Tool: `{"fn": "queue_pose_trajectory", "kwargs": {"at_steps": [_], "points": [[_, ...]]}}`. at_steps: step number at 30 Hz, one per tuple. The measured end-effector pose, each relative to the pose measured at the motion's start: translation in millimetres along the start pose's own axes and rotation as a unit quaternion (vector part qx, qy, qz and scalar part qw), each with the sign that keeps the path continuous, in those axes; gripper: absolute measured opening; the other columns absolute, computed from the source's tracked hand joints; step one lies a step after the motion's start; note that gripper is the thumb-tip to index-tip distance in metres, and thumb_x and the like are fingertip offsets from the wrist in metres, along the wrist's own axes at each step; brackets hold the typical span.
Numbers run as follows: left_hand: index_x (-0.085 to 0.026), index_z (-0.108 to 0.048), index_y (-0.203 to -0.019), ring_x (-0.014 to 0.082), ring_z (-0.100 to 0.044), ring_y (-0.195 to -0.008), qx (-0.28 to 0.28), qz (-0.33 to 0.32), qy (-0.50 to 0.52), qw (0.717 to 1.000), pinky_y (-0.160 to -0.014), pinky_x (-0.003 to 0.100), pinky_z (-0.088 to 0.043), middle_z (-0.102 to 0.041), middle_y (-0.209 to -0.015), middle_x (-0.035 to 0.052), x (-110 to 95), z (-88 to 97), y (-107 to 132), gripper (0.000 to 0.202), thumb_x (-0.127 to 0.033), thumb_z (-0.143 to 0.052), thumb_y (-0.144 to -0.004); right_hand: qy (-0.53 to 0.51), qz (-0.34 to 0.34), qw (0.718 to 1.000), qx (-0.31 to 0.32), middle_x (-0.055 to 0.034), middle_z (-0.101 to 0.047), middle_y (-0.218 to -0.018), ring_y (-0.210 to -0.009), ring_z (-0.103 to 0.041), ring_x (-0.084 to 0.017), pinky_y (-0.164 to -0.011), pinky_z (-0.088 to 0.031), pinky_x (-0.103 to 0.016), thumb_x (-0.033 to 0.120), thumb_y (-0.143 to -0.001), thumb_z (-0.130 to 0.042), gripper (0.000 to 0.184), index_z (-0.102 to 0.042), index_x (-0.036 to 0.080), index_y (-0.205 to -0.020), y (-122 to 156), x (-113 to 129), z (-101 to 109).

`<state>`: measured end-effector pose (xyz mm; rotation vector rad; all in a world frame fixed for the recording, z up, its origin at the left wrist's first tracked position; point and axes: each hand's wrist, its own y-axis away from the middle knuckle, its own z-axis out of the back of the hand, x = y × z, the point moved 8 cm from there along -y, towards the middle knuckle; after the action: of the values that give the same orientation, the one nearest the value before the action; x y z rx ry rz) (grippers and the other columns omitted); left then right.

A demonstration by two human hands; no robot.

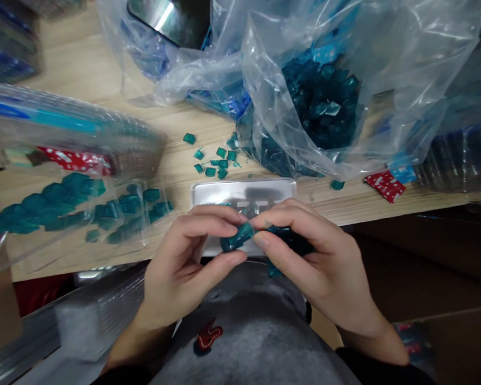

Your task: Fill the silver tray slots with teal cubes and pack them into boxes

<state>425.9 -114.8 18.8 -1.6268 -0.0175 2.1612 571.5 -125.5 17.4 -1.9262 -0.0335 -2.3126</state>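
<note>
My left hand [180,256] pinches a translucent teal plastic piece [236,239] between thumb and fingers. Thumb and forefinger of my right hand [320,251] close at the right end of that same piece. More dark teal plastic [291,238] shows under my right fingers, partly hidden by them. Both hands meet over a shiny metal tray [244,189] at the table's front edge. Small teal bits [220,160] lie scattered just behind the tray.
A clear plastic bag [272,107] full of teal pieces [324,107] stands behind my hands. At left, clear plastic trays [144,224] hold more teal pieces [56,203]. A phone-like dark slab [176,21] rests on plastic at the back. A red patterned packet [385,185] lies at right.
</note>
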Motion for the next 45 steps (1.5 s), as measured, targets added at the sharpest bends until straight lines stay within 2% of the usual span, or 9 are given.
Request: {"fn": "queue_pose_trajectory", "kwargs": {"at_steps": [8,13,16,19,23,25,33,37,45], "points": [[-0.021,-0.058,-0.103,0.0133,-0.064,-0.095,0.046,0.002,0.016,0.999,-0.080,0.026,-0.056,-0.065,-0.099,0.0026,-4,-8.1,1,0.025,-0.006,-0.067,-0.085,0.071,0.060,0.995,0.021,0.0012,-0.062,-0.084,-0.077,-0.058,-0.009,-0.068,-0.049,-0.023,0.010,-0.091,-0.057,0.010,-0.060,0.020,-0.091,1,3,-3],[-0.022,-0.055,-0.100,0.0129,-0.061,-0.090,0.054,-0.015,-0.024,0.998,-0.079,0.029,-0.054,-0.061,-0.095,0.0015,-8,-14.0,-1,0.026,-0.003,-0.062,-0.085,0.225,0.114,0.967,-0.030,-0.0016,-0.060,-0.076,-0.070,-0.057,-0.013,-0.060,-0.047,-0.028,0.014,-0.091,-0.053,0.012,-0.058,0.021,-0.084,2,8,-6],[-0.021,-0.050,-0.091,0.0110,-0.058,-0.079,0.060,-0.021,0.012,0.998,-0.076,0.030,-0.054,-0.055,-0.084,-0.0010,-15,-15.2,-2,0.018,-0.005,-0.057,-0.088,0.297,0.125,0.939,-0.119,-0.0025,-0.059,-0.073,-0.069,-0.056,-0.016,-0.058,-0.045,-0.030,0.010,-0.089,-0.051,0.014,-0.058,0.021,-0.083,2,10,8],[-0.022,-0.047,-0.089,0.0109,-0.058,-0.075,0.045,-0.004,0.053,0.998,-0.072,0.030,-0.055,-0.054,-0.080,-0.0016,-15,-13.6,-2,0.016,-0.009,-0.056,-0.092,0.216,0.083,0.961,-0.151,-0.0013,-0.060,-0.080,-0.077,-0.059,-0.015,-0.068,-0.050,-0.030,0.007,-0.089,-0.051,0.017,-0.058,0.023,-0.088,2,3,24],[-0.023,-0.050,-0.091,0.0126,-0.063,-0.082,-0.009,0.034,0.037,0.999,-0.070,0.026,-0.055,-0.061,-0.086,0.0000,-7,-8.6,-1,0.018,-0.012,-0.063,-0.089,0.057,0.041,0.998,0.008,0.0008,-0.065,-0.091,-0.083,-0.063,-0.011,-0.073,-0.052,-0.024,0.014,-0.093,-0.059,0.013,-0.063,0.022,-0.102,2,-1,5],[-0.023,-0.051,-0.090,0.0126,-0.064,-0.083,-0.019,0.039,0.028,0.999,-0.073,0.026,-0.056,-0.061,-0.086,-0.0007,-5,-8.2,-1,0.018,-0.015,-0.067,-0.088,0.042,0.041,0.998,0.028,0.0002,-0.066,-0.091,-0.084,-0.063,-0.009,-0.073,-0.051,-0.021,0.016,-0.093,-0.060,0.013,-0.065,0.019,-0.104,4,1,-1],[-0.023,-0.051,-0.089,0.0139,-0.062,-0.085,0.014,0.029,-0.015,0.999,-0.073,0.029,-0.056,-0.062,-0.090,0.0003,-5,-11.8,-1,0.019,-0.010,-0.064,-0.087,0.179,0.120,0.976,-0.044,-0.0009,-0.058,-0.077,-0.070,-0.057,-0.011,-0.062,-0.047,-0.025,0.012,-0.091,-0.055,0.013,-0.063,0.019,-0.084,-1,2,-5],[-0.023,-0.048,-0.084,0.0134,-0.058,-0.077,0.041,0.021,-0.025,0.999,-0.065,0.029,-0.053,-0.057,-0.081,-0.0007,-7,-9.6,-2,0.018,-0.010,-0.058,-0.090,0.265,0.139,0.943,-0.148,-0.0030,-0.060,-0.076,-0.072,-0.058,-0.016,-0.064,-0.048,-0.031,0.006,-0.089,-0.050,0.020,-0.062,0.021,-0.084,-5,6,13],[-0.023,-0.055,-0.082,0.0127,-0.055,-0.075,0.108,-0.006,-0.079,0.991,-0.063,0.027,-0.048,-0.055,-0.080,-0.0017,-7,3.5,-10,0.018,-0.007,-0.062,-0.087,0.063,-0.013,0.982,-0.180,0.0036,-0.069,-0.083,-0.076,-0.064,-0.013,-0.069,-0.051,-0.027,0.013,-0.089,-0.063,0.014,-0.066,0.026,-0.089,20,-19,52]]}}
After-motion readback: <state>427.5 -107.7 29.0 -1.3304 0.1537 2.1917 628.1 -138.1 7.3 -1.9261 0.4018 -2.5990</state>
